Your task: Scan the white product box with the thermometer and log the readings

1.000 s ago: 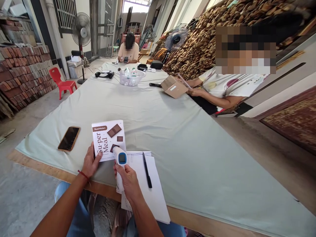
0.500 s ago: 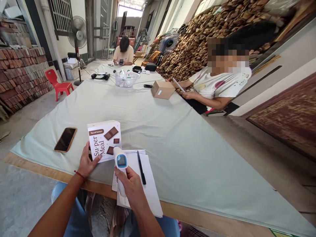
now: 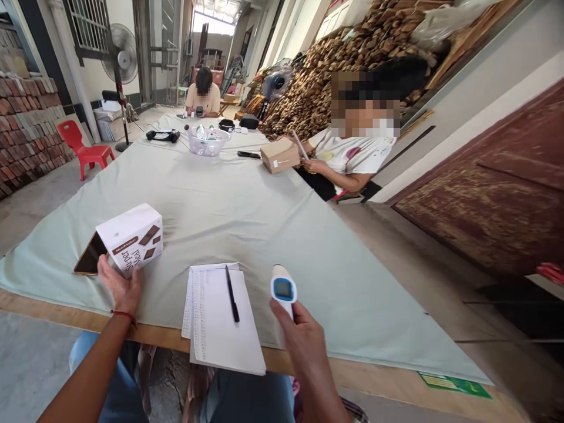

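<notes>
My left hand [image 3: 120, 286] grips the lower edge of a white box [image 3: 134, 238] printed "Su-per Meal", which tilts over a dark phone [image 3: 90, 257] at the left of the table. Part of the phone is hidden behind the box. On the right, my right hand [image 3: 299, 335] is wrapped round the handle of a white infrared thermometer [image 3: 283, 288] with a blue-framed screen, held above the cloth. Between my hands lie several papers [image 3: 220, 341], some with handwriting, and a black pen [image 3: 231, 294] rests on them.
A pale green cloth [image 3: 211, 200] covers the table. Farther back stand a clear plastic basin [image 3: 209, 144] with bottles and a cardboard box [image 3: 280, 155]. One person [image 3: 348, 155] sits at the right with a paper; another [image 3: 202, 97] sits at the far end.
The white box has moved left and tilted, now partly covering the phone. My right hand has carried the thermometer right, away from the box and papers. The view has shifted somewhat.
</notes>
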A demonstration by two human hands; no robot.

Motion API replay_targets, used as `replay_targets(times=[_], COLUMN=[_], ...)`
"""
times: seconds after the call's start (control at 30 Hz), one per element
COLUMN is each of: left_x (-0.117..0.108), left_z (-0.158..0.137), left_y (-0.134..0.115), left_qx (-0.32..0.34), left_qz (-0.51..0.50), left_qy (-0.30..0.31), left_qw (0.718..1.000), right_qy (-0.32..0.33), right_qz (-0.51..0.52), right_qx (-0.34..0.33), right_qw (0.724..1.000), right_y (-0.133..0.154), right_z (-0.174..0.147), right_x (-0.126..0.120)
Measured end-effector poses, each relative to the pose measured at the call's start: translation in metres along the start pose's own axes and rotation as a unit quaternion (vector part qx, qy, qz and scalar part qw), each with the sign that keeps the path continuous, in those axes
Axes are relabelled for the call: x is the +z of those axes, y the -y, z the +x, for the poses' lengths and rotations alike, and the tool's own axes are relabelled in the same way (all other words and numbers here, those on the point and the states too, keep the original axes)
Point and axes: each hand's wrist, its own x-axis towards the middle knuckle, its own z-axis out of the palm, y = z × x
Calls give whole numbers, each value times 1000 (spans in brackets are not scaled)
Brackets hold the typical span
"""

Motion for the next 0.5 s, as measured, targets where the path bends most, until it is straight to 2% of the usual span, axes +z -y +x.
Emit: replay_targets(times=[0.1, 0.2, 0.27, 0.3, 0.33, 0.43, 0.5], left_x=[-1, 0, 4, 8, 13, 33, 46], left_z=[-6, -15, -21, -23, -26, -32, -35], left_y=[-6, -23, -39, -47, -53, -63, -61], left_qx=[102, 218, 258, 277, 295, 314, 291], left_qz=[66, 77, 73, 67, 56, 22, 33], left_qy=[-52, -30, -24, -2, 49, 271, 358], left_qw=[991, 972, 963, 959, 952, 910, 887], right_qy=[-18, -7, -2, -4, -11, -32, -28], right_qz=[-32, -67, -112, -147, -193, -340, -394], right_qx=[-2, -12, -48, -71, -90, -99, -97], right_qw=[999, 998, 993, 987, 977, 935, 914], right_y=[-10, -21, -33, -39, -46, -65, -73], right_z=[4, 9, 17, 23, 30, 51, 62], right_x=[-21, -30, -31, -31, -30, -29, -31])
